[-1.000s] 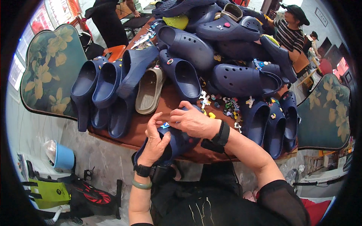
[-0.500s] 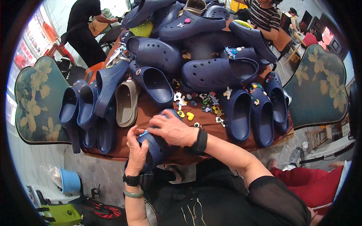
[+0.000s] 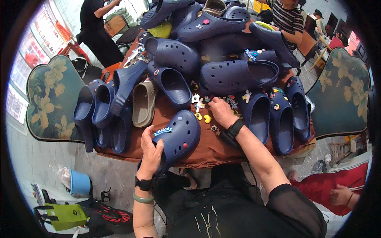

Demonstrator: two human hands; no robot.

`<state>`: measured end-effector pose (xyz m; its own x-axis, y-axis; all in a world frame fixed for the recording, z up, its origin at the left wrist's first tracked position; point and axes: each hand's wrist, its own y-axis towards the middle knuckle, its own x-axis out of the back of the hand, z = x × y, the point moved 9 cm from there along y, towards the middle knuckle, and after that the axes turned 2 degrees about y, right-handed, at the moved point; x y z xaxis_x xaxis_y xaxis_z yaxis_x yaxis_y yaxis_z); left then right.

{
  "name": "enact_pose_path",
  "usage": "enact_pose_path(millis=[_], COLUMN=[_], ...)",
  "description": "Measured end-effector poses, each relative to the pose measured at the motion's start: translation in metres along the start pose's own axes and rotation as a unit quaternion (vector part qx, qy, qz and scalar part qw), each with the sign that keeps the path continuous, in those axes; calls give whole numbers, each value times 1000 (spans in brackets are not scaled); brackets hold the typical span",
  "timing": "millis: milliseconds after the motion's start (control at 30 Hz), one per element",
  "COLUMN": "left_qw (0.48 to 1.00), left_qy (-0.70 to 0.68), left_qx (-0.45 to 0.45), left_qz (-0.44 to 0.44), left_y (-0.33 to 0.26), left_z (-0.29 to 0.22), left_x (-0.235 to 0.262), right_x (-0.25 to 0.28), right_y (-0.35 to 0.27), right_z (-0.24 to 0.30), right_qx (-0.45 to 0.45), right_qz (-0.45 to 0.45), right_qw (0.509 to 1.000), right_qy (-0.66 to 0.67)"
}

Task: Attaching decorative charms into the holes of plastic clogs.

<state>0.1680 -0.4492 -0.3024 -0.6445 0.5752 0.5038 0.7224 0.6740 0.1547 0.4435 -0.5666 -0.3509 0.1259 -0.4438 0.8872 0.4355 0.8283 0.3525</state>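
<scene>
Navy clog (image 3: 178, 139) lies toe-up at the near edge of the brown-covered table (image 3: 206, 152), a light-blue strip label across its strap. Left hand (image 3: 151, 152) grips its heel end, fingers curled round the strap. Right hand (image 3: 221, 112) rests among small coloured charms (image 3: 202, 117), fingers bent down; whether they pinch one cannot be told. Green bag (image 3: 65, 216) sits on the floor, lower left.
</scene>
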Motion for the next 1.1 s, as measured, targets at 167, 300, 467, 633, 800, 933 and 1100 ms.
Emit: enact_pose_path(millis=[167,300,467,633,800,933,1100], left_qw=[990,979,987,987,983,983,984], left_qy=[135,179,77,70,89,90,103], left_qx=[-33,-81,-98,-95,-110,-111,-98], left_qz=[-7,-59,-103,-111,-114,-117,-108], left_y=[-10,-12,-11,-13,-13,-12,-9], left_z=[5,2,4,1,-2,-2,-5], left_x=[-14,-19,-14,-14,-14,-13,-10], right_x=[-3,22,55,44,29,13,8], right_y=[-2,-12,-48,-71,-71,-65,-60], right_z=[11,17,110,157,167,155,159], right_qx=[19,34,82,70,49,-63,-54], right_qz=[19,-42,29,53,38,92,96], right_qw=[999,996,938,902,910,873,888], right_qy=[-24,65,337,422,410,474,447])
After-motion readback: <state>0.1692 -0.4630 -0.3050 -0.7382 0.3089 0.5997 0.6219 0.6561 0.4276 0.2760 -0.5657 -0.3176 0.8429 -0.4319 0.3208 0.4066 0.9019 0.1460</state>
